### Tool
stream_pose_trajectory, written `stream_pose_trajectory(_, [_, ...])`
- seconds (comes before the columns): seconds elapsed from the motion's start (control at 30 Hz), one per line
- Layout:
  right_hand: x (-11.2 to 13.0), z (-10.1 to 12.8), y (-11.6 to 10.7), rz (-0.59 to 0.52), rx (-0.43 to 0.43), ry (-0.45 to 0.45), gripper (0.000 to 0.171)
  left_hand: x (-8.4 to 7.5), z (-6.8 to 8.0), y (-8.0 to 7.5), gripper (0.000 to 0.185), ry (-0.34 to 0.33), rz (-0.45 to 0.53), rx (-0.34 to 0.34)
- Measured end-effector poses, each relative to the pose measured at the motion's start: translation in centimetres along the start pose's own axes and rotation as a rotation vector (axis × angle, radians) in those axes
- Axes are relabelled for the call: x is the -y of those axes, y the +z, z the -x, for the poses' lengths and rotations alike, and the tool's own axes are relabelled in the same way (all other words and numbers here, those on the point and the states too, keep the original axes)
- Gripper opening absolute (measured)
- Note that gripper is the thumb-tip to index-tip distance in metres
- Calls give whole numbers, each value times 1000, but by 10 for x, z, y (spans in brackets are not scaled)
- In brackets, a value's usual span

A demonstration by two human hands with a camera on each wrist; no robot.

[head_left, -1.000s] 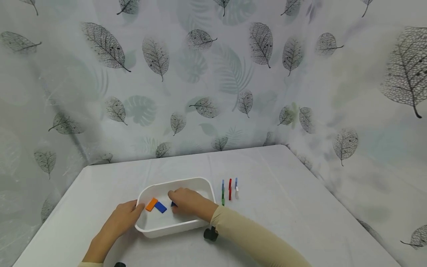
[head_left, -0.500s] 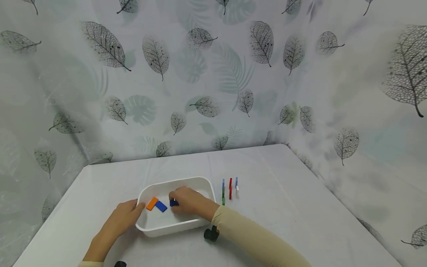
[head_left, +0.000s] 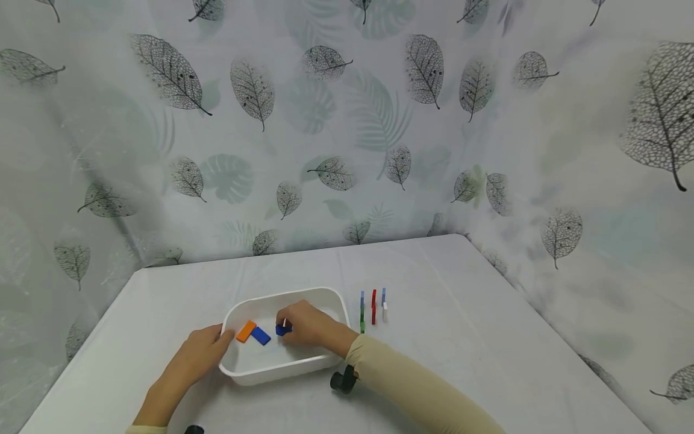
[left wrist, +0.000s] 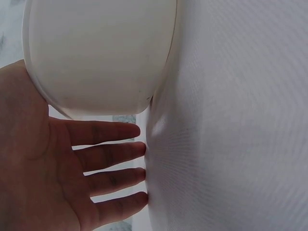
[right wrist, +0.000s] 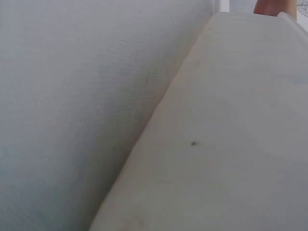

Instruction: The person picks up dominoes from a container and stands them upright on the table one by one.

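In the lower middle of the head view, the right hand (head_left: 306, 325) reaches into the white tub (head_left: 331, 296), its fingers curled and pinching a small dark blue block (head_left: 281, 330) together with a thin white piece (head_left: 284, 322) that stands up just above it. The dark blue block is short and flat-sided, held just over the tub floor near the tub's centre; its long axis cannot be told, since the fingers cover most of it. The left hand (head_left: 197, 355) rests against the tub's lower left corner with fingers straight and relaxed, the thumb at the rim; the left wrist view shows those fingers (left wrist: 106, 156) spread flat beside the tub's outer wall. To the left of the pinched block lie an orange block (head_left: 246, 331) and a blue block (head_left: 261, 336), both flat on the tub floor and touching at one end, forming a shallow V. To the right of the tub, on the white tabletop (head_left: 461, 337), thin coloured sticks (head_left: 373, 306) stand in a short row. A small black object (head_left: 341, 381) sits on the tabletop just below the tub, beside the right sleeve.
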State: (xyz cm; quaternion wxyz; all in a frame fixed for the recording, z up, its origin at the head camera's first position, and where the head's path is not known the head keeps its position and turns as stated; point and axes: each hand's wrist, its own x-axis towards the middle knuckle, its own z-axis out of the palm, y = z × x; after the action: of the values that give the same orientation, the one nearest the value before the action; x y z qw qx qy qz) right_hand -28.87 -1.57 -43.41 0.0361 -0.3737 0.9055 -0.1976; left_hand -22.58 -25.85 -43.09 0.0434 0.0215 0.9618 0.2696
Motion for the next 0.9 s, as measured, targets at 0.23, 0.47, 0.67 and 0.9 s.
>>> stream_pose_trajectory(0.23, [1,1,-1,-66,-2,34,14,1,0,1,56,1,5,-1])
stream_pose_trajectory(0.47, [-1,1,1,-82,-26,13,14,0,0,0,57,0,2,4])
stream_pose_trajectory(0.67, [-1,2,0,-82,-47,-6,13,0,1,-1,57,8,4,2])
stream_pose_trajectory(0.9, [-1,3,0,-102,-66,-12,14,0,0,-1,56,11,-3,-1])
